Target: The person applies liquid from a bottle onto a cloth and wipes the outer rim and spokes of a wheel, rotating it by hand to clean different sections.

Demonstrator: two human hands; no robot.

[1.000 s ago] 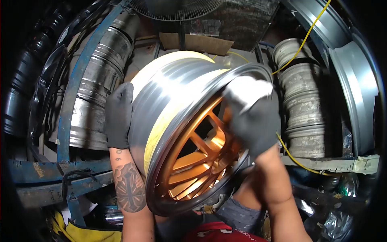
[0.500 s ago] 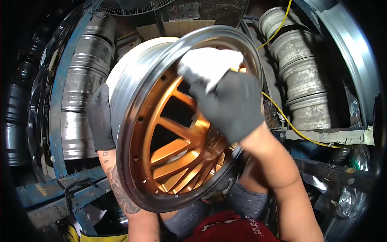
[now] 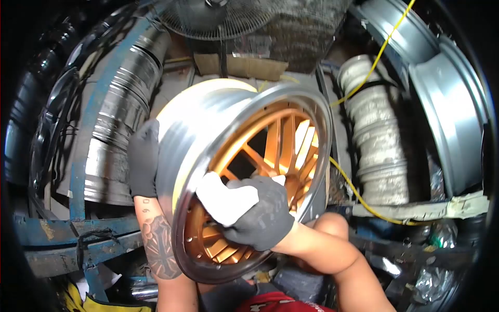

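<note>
A wheel rim [image 3: 188, 151] with a polished silver barrel and bronze-gold spokes is tilted in front of me, its spoked face turned to the right. My left hand [image 3: 143, 161], in a dark glove, holds the barrel from the left side; part of its grip is hidden by the rim. In my gloved right hand [image 3: 266, 216] is a bunched white cloth [image 3: 226, 200], pressed against the lower left of the rim's inner face. The hand covers some of the spokes and the rim's centre.
Stacked bare metal rims [image 3: 112, 151] stand on the left, and another worn stack [image 3: 382, 140] on the right. Larger silver rims [image 3: 449, 114] are at far right. A fan [image 3: 218, 18] is at the back. A yellow hose [image 3: 358, 197] runs along the right side.
My right hand has moved with the cloth from the top of the rim down to its lower left. The view has shifted, and the rim's face has turned more to the right.
</note>
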